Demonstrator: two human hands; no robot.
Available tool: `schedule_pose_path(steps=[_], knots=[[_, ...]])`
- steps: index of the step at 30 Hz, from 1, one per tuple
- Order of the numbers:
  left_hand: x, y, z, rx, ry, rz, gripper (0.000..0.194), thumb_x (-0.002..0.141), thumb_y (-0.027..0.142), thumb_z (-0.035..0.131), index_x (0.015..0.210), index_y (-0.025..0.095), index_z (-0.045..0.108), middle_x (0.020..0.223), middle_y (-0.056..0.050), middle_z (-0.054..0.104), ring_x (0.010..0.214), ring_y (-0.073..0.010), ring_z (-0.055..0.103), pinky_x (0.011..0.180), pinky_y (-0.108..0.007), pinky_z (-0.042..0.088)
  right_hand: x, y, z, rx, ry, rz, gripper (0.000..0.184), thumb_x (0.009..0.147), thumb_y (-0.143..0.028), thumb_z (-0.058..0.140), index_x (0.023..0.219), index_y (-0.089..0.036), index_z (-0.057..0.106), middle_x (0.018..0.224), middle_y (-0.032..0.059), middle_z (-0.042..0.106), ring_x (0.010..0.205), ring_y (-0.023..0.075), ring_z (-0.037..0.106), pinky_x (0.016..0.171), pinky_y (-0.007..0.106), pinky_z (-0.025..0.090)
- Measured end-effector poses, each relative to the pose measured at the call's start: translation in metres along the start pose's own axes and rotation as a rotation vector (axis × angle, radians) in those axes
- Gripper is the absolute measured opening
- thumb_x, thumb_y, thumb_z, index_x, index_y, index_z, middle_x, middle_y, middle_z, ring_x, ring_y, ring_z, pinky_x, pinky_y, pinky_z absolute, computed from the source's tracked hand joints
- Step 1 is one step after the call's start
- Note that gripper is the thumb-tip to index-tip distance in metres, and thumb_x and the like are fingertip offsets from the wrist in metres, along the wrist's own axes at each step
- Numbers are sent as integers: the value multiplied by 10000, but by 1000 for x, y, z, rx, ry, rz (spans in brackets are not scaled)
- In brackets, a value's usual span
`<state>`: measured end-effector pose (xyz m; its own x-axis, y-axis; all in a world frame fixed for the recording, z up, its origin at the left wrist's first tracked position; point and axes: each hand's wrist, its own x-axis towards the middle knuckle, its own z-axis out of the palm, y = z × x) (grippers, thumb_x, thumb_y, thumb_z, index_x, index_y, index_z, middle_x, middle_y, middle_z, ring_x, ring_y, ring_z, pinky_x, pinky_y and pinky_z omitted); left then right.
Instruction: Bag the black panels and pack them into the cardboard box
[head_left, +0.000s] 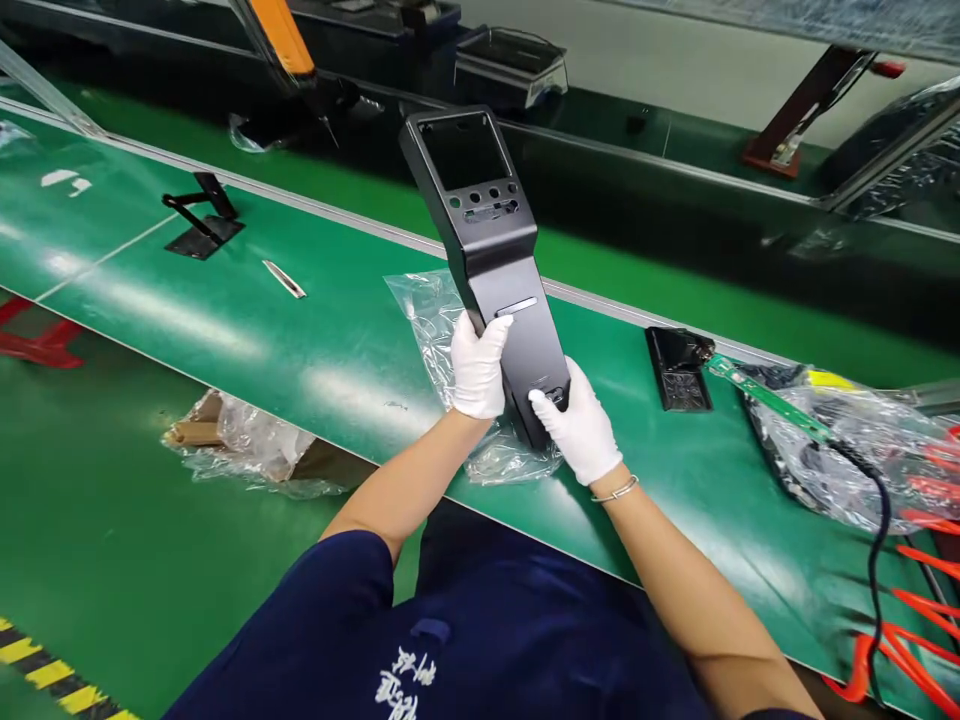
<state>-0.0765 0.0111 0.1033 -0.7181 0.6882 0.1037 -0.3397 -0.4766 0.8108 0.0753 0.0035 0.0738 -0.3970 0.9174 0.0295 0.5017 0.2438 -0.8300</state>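
I hold a long black device housing tilted above the green workbench. Its wide upper end has a rectangular opening, a row of round holes and a slotted patch below them. My left hand, in a white glove, grips the left side near the middle with its thumb on the front face. At the lower right end, my right hand, also gloved, wraps the edge with its thumb on the front. A clear plastic bag lies on the bench under and beside the housing.
A small black stand and a thin pale strip lie left. At right, a green-handled tool with a black cable rests on a black holder. Plastic-wrapped parts and a red coiled hose lie beyond. Plastic-lined box below.
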Motion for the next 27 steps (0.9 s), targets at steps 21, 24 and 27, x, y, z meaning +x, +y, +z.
schedule_pose_path(steps=[21, 24, 27], knots=[[-1, 6, -3, 197, 76, 169, 374, 745, 439, 849, 945, 222, 620, 977, -28, 720, 997, -205, 691, 966, -334, 565, -15, -2, 0, -77, 279, -405, 224, 987, -303, 528, 1147, -207, 652, 1118, 123, 708, 1049, 245, 681, 954, 458, 577], [-5, 10, 0, 217, 96, 176, 365, 741, 418, 848, 954, 224, 623, 1012, -32, 718, 1084, -226, 674, 1006, -342, 549, -23, -11, 10, 8, 236, -291, 250, 973, -279, 512, 1178, -205, 632, 1104, 117, 700, 962, 217, 690, 927, 432, 589], [-5, 12, 0, 215, 96, 196, 385, 745, 424, 835, 1007, 229, 631, 1075, -35, 713, 1074, -226, 675, 996, -343, 549, -28, -15, 14, 58, 235, -291, 282, 961, -249, 514, 1216, -195, 621, 1108, 112, 697, 970, 205, 693, 950, 412, 582]])
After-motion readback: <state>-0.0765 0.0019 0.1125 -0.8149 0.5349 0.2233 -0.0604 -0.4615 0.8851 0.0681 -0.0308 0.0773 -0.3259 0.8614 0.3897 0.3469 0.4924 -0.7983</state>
